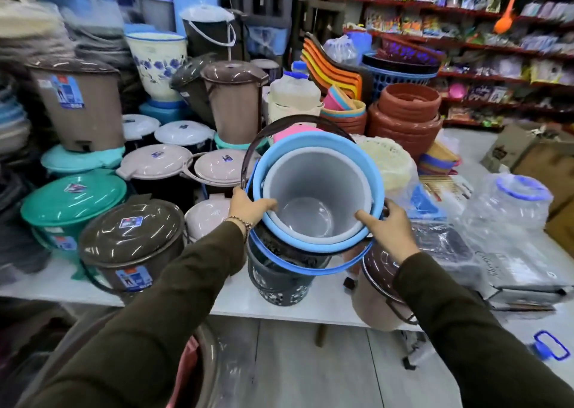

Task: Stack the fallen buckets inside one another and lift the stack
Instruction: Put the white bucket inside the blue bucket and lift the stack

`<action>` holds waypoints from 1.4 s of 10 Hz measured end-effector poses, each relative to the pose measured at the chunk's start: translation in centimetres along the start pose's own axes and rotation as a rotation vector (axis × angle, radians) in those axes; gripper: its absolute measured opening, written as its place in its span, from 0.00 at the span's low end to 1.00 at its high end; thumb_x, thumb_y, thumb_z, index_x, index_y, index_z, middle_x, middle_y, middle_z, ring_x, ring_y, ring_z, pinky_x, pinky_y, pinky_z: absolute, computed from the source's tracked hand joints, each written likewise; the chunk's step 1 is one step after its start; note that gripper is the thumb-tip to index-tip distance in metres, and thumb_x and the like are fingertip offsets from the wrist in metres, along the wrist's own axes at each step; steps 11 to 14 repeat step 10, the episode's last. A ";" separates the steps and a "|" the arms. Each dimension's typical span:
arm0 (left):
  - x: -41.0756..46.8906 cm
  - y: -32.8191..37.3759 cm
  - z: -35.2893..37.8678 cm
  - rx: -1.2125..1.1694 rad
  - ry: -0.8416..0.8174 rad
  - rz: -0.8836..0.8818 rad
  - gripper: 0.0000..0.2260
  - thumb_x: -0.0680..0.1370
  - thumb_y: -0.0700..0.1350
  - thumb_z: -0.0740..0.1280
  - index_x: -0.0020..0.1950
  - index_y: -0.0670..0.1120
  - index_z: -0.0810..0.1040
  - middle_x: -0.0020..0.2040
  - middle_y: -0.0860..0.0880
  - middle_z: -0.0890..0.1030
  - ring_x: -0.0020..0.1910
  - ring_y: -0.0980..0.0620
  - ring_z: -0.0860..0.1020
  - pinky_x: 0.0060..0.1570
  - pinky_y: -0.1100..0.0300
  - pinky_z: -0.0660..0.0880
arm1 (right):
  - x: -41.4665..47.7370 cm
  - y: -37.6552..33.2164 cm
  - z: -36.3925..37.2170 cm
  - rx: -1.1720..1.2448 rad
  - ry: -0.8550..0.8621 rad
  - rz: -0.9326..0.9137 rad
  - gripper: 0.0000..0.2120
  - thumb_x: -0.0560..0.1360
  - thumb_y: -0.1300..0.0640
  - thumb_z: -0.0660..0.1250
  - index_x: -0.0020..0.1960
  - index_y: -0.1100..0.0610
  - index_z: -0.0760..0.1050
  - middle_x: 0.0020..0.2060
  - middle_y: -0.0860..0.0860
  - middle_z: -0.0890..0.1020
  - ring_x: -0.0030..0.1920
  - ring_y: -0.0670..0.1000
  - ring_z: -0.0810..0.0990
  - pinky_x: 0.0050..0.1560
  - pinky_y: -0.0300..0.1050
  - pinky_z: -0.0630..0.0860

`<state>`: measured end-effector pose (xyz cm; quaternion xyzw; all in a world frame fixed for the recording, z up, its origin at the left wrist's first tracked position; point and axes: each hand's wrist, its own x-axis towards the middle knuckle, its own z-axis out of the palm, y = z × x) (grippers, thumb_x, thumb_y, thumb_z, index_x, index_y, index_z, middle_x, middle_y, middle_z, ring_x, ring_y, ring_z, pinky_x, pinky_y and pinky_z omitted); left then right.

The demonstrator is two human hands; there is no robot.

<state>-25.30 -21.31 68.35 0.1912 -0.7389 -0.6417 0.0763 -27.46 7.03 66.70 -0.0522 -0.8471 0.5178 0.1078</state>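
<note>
A stack of nested buckets [313,196] is tilted with its mouth toward me, above the white table. The innermost bucket is grey [310,190], set inside a light blue bucket [323,145], which sits in a dark patterned bucket [279,271]. A dark brown handle [261,140] arcs over the top and a blue handle [310,269] hangs below. My left hand [248,207] grips the rim on the left. My right hand [388,226] grips the rim on the right.
Lidded brown, teal and beige bins [133,243] crowd the table's left side. A beige bucket with a brown lid [379,296] lies by the front edge, under my right arm. Terracotta pots [407,112], baskets and wrapped goods [515,202] fill the right. Shelves line the back.
</note>
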 end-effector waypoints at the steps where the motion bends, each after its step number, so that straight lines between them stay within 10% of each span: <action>1: 6.1 -2.4 0.4 0.059 -0.001 -0.123 0.27 0.66 0.37 0.76 0.62 0.34 0.71 0.50 0.40 0.77 0.43 0.45 0.76 0.40 0.56 0.73 | 4.3 1.5 4.2 -0.051 -0.054 0.102 0.23 0.67 0.51 0.77 0.58 0.57 0.78 0.46 0.51 0.82 0.44 0.52 0.79 0.45 0.42 0.72; 4: 13.1 -11.7 1.6 0.262 -0.055 -0.381 0.33 0.61 0.47 0.78 0.61 0.37 0.71 0.58 0.37 0.79 0.55 0.39 0.79 0.55 0.48 0.78 | 7.4 8.1 12.3 -0.187 -0.179 0.367 0.18 0.67 0.55 0.78 0.53 0.61 0.81 0.42 0.56 0.84 0.35 0.53 0.81 0.29 0.41 0.81; 5: 14.1 -14.9 2.9 0.380 -0.053 -0.416 0.32 0.65 0.47 0.78 0.64 0.37 0.71 0.63 0.37 0.76 0.61 0.38 0.76 0.63 0.48 0.74 | 7.3 10.7 14.2 -0.267 -0.187 0.448 0.16 0.66 0.56 0.78 0.51 0.61 0.81 0.44 0.58 0.85 0.43 0.58 0.84 0.46 0.56 0.83; 8: 14.7 -16.4 3.9 0.594 -0.124 -0.515 0.40 0.68 0.57 0.73 0.72 0.38 0.65 0.71 0.37 0.69 0.69 0.38 0.70 0.69 0.48 0.68 | 7.3 11.7 14.7 -0.455 -0.297 0.401 0.23 0.70 0.44 0.73 0.58 0.57 0.78 0.53 0.56 0.84 0.53 0.59 0.82 0.53 0.47 0.77; 10: 13.4 -11.9 5.9 0.847 -0.019 -0.191 0.43 0.70 0.55 0.72 0.78 0.43 0.55 0.77 0.40 0.60 0.76 0.39 0.60 0.75 0.46 0.59 | 8.7 9.6 13.3 -0.540 -0.364 0.243 0.39 0.76 0.39 0.64 0.76 0.63 0.59 0.76 0.62 0.61 0.76 0.59 0.61 0.75 0.55 0.61; 14: 13.4 -11.9 5.9 0.847 -0.019 -0.191 0.43 0.70 0.55 0.72 0.78 0.43 0.55 0.77 0.40 0.60 0.76 0.39 0.60 0.75 0.46 0.59 | 8.7 9.6 13.3 -0.540 -0.364 0.243 0.39 0.76 0.39 0.64 0.76 0.63 0.59 0.76 0.62 0.61 0.76 0.59 0.61 0.75 0.55 0.61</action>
